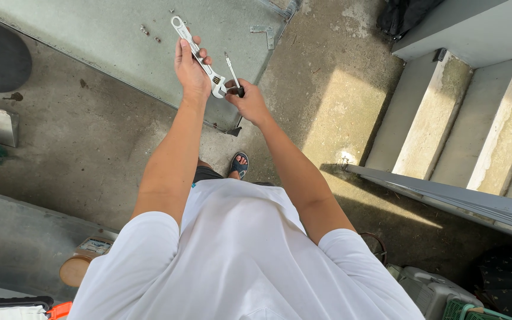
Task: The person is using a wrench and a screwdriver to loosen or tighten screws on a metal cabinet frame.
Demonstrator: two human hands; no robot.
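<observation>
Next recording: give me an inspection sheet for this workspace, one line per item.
Surface: bare concrete floor with a flat metal sheet lying on it.
Job's things: silver adjustable wrench; slim screwdriver.
Clutter: small bolts and a hinge bracket on the sheet; round tin and grey case near the feet.
Hands: left hand gripping the wrench; right hand closed on the screwdriver handle.
Cables: nothing seen.
Surroundings: concrete steps to the right, partly sunlit.
</observation>
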